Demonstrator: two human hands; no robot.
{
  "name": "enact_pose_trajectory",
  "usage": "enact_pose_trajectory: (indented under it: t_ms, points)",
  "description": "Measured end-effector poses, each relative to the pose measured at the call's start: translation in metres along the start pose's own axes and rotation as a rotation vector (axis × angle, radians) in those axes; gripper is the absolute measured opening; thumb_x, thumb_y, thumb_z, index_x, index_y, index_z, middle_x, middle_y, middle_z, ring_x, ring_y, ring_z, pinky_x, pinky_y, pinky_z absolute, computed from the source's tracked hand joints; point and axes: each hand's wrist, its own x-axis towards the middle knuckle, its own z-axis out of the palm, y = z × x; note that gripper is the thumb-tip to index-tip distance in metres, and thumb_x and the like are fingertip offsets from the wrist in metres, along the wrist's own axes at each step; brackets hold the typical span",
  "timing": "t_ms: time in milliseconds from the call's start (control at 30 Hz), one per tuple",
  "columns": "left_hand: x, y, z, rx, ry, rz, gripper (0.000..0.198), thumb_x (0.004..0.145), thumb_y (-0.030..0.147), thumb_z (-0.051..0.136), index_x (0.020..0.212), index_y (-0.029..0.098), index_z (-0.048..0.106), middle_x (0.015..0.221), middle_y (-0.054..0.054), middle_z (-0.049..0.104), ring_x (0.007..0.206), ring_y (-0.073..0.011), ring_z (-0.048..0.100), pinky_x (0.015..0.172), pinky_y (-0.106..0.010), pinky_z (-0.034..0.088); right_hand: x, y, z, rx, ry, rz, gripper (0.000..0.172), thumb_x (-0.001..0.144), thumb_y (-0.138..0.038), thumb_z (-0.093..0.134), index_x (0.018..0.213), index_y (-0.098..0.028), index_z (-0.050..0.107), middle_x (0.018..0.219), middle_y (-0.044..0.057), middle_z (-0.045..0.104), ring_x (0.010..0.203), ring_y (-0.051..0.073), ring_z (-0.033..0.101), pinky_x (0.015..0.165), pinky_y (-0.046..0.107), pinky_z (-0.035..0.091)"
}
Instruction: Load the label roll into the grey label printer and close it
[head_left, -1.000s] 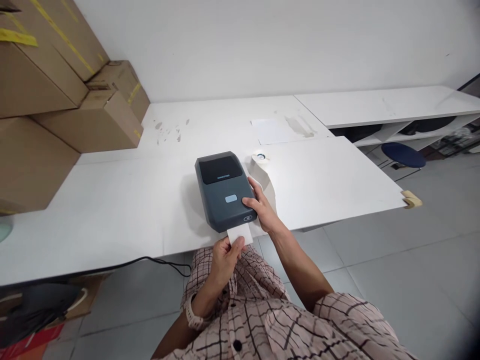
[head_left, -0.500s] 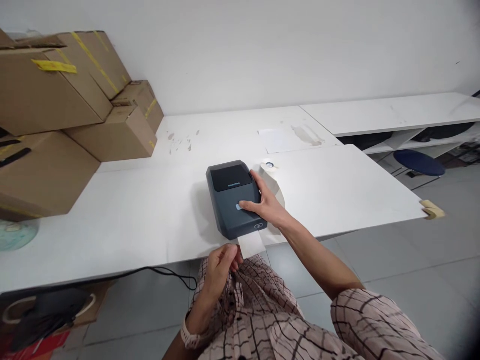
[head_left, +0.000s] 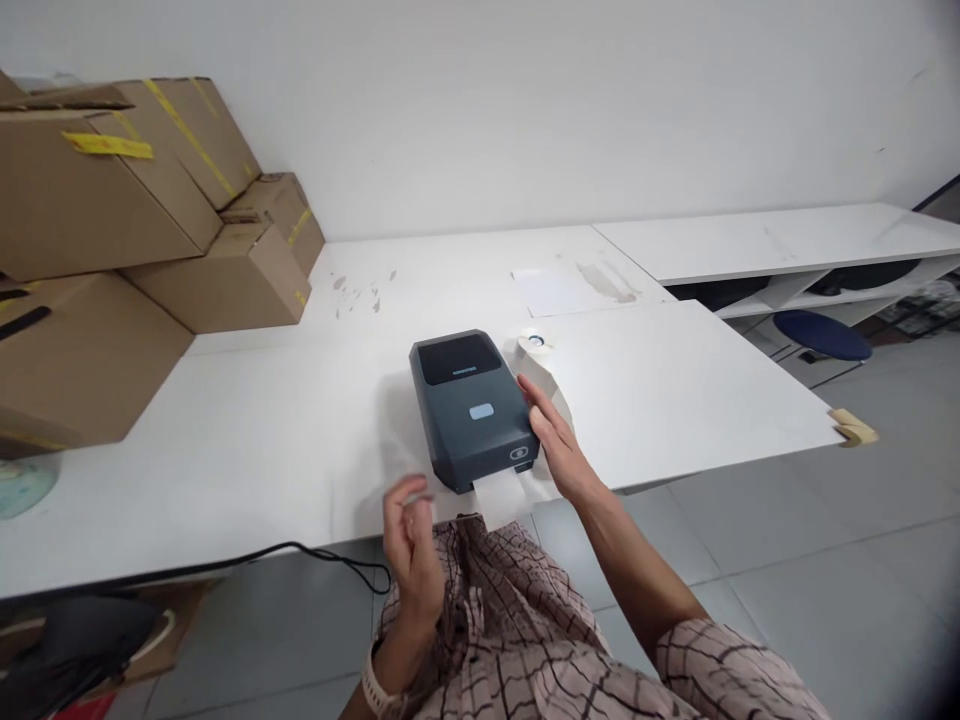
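A dark grey label printer (head_left: 471, 408) sits near the front edge of the white table (head_left: 262, 450). A white label strip (head_left: 500, 500) sticks out of its front slot. My right hand (head_left: 553, 440) lies against the printer's right side, fingers stretched out. In front of the table edge, left of the strip, my left hand (head_left: 411, 545) is raised with its fingers loosely curled and nothing visible in them. A white label roll (head_left: 535, 345) stands right behind the printer's right side.
Stacked cardboard boxes (head_left: 112, 250) fill the table's left end. A sheet of paper (head_left: 551, 290) lies further back. A black cable (head_left: 315, 555) hangs under the table edge. A lower white shelf (head_left: 780, 240) and a blue stool (head_left: 821, 335) stand at the right.
My left hand let go of the label strip and moved left and up. My right hand slid from the printer's blue button to its right side. The strip has come out further.
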Motion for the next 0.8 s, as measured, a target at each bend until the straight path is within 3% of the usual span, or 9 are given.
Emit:
enact_pose_trajectory:
  t_ms: [33,100,200,367,467,567,633,700,800]
  points:
    - [0.005,0.003,0.0,-0.007,0.019,0.043,0.044,0.1,0.052,0.047,0.13,0.024,0.063,0.14,-0.009,0.062,0.121,-0.0233,0.063,0.097,-0.032,0.051,-0.005,0.003,0.0,0.013,0.018,0.001,0.064,0.097,-0.07,0.045,0.155,-0.043,0.04,0.166,-0.004,0.037,0.156,0.026,0.03,0.129,0.053,0.024]
    - [0.02,0.012,0.003,-0.028,-0.072,0.091,0.055,0.103,0.053,0.038,0.153,0.03,0.045,0.164,-0.005,0.041,0.149,-0.0246,0.041,0.118,-0.036,0.039,-0.009,0.003,0.001,0.029,0.044,-0.03,0.068,0.096,-0.076,0.039,0.155,-0.044,0.038,0.166,-0.005,0.037,0.156,0.027,0.03,0.128,0.056,0.024]
    - [0.048,0.026,0.014,-0.067,-0.15,0.126,0.061,0.103,0.057,0.035,0.159,0.033,0.036,0.169,-0.001,0.032,0.158,-0.0255,0.025,0.128,-0.039,0.025,0.004,-0.011,0.002,0.045,0.045,-0.141,0.072,0.093,-0.079,0.04,0.156,-0.043,0.038,0.166,-0.004,0.038,0.155,0.029,0.033,0.128,0.056,0.026]
    - [0.094,0.024,0.031,-0.009,-0.209,-0.043,0.081,0.089,0.054,0.067,0.16,0.032,0.032,0.172,-0.008,0.025,0.157,-0.0325,0.025,0.127,-0.046,0.029,0.058,-0.053,0.0,-0.067,-0.005,-0.287,0.068,0.097,-0.074,0.04,0.155,-0.039,0.041,0.157,0.0,0.052,0.152,0.028,0.038,0.128,0.054,0.024]
    - [0.114,0.015,0.039,0.024,-0.21,-0.093,0.086,0.084,0.042,0.074,0.158,0.026,0.034,0.167,-0.014,0.034,0.154,-0.0338,0.034,0.123,-0.048,0.034,0.088,-0.067,0.004,-0.167,-0.032,-0.339,0.074,0.096,-0.074,0.043,0.16,-0.039,0.029,0.16,0.001,0.048,0.153,0.028,0.036,0.126,0.055,0.026]
    - [0.126,0.01,0.044,0.106,-0.192,-0.058,0.084,0.079,0.033,0.077,0.154,0.023,0.04,0.159,-0.015,0.047,0.147,-0.034,0.044,0.12,-0.049,0.037,0.103,-0.066,0.013,-0.338,-0.034,-0.444,0.085,0.094,-0.07,0.051,0.164,-0.037,0.015,0.161,0.005,0.045,0.154,0.031,0.033,0.125,0.057,0.025]
    - [0.129,0.01,0.045,0.159,-0.192,-0.018,0.082,0.077,0.029,0.076,0.152,0.023,0.043,0.154,-0.015,0.053,0.142,-0.0337,0.05,0.117,-0.049,0.04,0.106,-0.059,0.019,-0.535,0.011,-0.536,0.077,0.095,-0.062,0.053,0.162,-0.033,0.026,0.158,0.008,0.048,0.153,0.034,0.032,0.123,0.06,0.024]
    - [0.13,0.012,0.044,0.194,-0.196,0.011,0.081,0.077,0.025,0.073,0.152,0.022,0.043,0.15,-0.014,0.057,0.138,-0.033,0.053,0.115,-0.047,0.042,0.106,-0.05,0.024,-0.749,-0.036,-0.597,0.054,0.1,-0.049,0.048,0.149,-0.027,0.05,0.147,0.012,0.059,0.143,0.037,0.043,0.12,0.061,0.026]
    - [0.129,0.018,0.042,0.275,-0.217,0.03,0.083,0.078,0.018,0.065,0.156,0.022,0.038,0.145,-0.015,0.061,0.131,-0.0337,0.06,0.11,-0.049,0.046,0.108,-0.033,0.031,-1.025,-0.354,-0.597,0.036,0.101,-0.032,0.042,0.113,-0.02,0.073,0.105,0.015,0.077,0.109,0.035,0.065,0.115,0.059,0.028]
